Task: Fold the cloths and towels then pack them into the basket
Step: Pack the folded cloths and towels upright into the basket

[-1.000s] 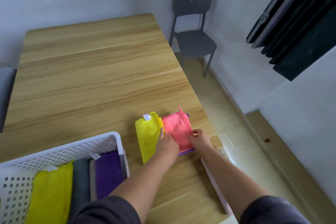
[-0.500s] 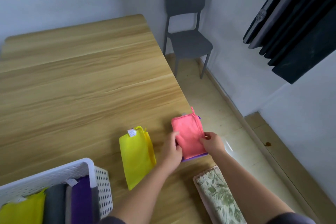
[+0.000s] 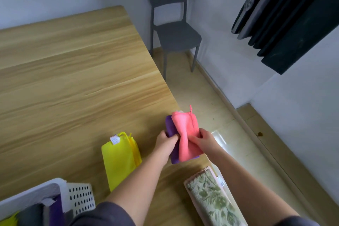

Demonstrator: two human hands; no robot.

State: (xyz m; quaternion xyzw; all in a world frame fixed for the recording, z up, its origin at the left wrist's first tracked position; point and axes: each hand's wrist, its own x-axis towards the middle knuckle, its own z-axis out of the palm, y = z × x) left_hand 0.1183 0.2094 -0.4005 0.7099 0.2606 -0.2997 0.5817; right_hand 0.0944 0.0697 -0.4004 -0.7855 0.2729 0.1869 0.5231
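A wooden table (image 3: 73, 82) fills the left and middle of the view. At its near left corner stands a white perforated basket (image 3: 80, 198), holding upright folded cloths in yellow, grey and purple. A floral towel (image 3: 211, 196), folded long, lies at the table's near right edge, below the right forearm. A folded yellow cloth (image 3: 119, 159) lies flat on the table just left of the left forearm, its white tag at the far end.

Both hands hold 2 stacked cloths near the right table edge: a pink cloth (image 3: 185, 130) on top of a purple cloth (image 3: 169, 126). The left hand (image 3: 165, 143) is closed around the stack's left side, thumb on top, fingers hidden beneath. The right hand (image 3: 205, 141) pinches the pink cloth's right side, its fingers pressing into the fabric so that it bunches at the middle between the 2 hands.
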